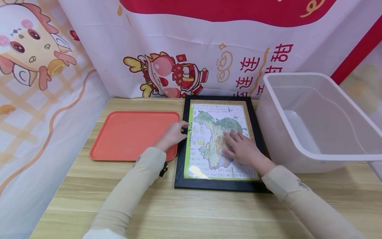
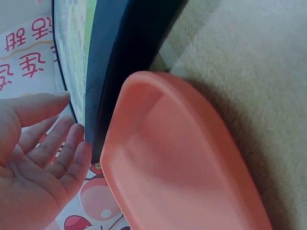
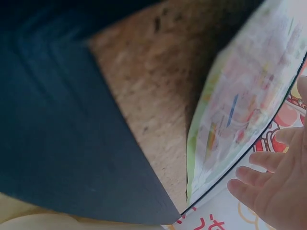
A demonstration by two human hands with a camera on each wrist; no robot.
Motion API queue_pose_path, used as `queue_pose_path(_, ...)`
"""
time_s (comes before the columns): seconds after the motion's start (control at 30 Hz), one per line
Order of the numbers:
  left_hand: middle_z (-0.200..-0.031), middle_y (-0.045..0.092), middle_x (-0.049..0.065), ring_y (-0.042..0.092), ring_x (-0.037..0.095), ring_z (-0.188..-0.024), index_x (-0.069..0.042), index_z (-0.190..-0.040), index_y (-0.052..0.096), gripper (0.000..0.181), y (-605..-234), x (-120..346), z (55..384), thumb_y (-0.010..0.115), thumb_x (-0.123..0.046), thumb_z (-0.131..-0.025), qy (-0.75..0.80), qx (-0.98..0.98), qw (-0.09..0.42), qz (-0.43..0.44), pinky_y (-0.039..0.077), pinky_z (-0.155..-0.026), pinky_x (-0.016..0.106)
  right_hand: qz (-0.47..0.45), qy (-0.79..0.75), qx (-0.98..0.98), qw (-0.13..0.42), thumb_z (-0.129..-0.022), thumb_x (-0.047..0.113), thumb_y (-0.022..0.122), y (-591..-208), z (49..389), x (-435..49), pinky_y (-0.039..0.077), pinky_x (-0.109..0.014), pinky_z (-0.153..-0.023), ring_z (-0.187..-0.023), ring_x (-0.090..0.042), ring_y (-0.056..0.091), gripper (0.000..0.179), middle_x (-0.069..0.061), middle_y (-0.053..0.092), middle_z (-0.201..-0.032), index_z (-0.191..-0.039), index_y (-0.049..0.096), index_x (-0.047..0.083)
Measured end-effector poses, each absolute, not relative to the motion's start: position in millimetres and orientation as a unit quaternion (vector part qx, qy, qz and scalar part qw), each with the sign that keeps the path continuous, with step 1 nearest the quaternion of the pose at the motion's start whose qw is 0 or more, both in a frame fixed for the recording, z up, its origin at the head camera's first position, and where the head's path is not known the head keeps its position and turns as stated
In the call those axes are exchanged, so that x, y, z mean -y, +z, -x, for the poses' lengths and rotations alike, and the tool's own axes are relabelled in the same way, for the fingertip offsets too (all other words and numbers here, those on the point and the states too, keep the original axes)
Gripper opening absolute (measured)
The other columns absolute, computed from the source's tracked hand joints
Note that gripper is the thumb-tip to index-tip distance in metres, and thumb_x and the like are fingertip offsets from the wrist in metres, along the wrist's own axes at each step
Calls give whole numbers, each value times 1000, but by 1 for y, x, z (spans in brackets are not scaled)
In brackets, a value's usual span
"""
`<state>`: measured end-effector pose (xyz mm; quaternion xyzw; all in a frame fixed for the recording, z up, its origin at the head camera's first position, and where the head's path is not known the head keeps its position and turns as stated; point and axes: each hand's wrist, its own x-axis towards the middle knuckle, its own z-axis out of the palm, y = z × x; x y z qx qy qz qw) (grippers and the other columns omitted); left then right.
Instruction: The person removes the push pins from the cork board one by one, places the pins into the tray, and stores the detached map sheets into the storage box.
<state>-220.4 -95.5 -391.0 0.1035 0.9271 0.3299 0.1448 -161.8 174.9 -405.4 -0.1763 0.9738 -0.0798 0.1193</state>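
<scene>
A colourful laminated map sheet [image 1: 209,136] with a green border lies on a black-framed cork board [image 1: 221,184]. In the right wrist view, brown cork [image 3: 139,105] shows beside one edge of the sheet [image 3: 230,115]. My left hand [image 1: 174,134] is at the left side of the frame, thumb and fingers apart, near a small round spot on the sheet's edge. The left wrist view shows that palm [image 2: 36,167] holding nothing. Over the right half of the map is my right hand [image 1: 243,149], fingers spread; whether it presses the sheet is hard to tell.
An orange-red tray [image 1: 137,136] lies left of the board, partly under my left wrist. To the right stands a deep whitish plastic bin [image 1: 277,132], close against the board. A printed cloth [image 1: 215,43] hangs behind the wooden table [image 1: 161,212].
</scene>
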Motion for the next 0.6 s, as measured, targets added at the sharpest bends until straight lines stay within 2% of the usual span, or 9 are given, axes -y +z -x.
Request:
queue_pose_path(0.37,-139,53,15,53,31,-122,-4,-134,51,46,-396,91,222,60,-1,-89,337,-924,160,-90,46,-101,41,161,-83,-973,145,-94,57,46,-410,164,-173,22,-66,-111,-144,-49,16,78,-22,12,-160,-155,17,18)
queue_pose_path(0.6,-139,53,14,53,30,-122,-5,-134,51,46,-399,91,225,60,0,-90,342,-922,166,-82,47,-101,41,146,-78,-971,172,-93,60,45,-413,165,-174,18,-65,-113,-146,-47,10,80,-21,7,-160,-155,15,19)
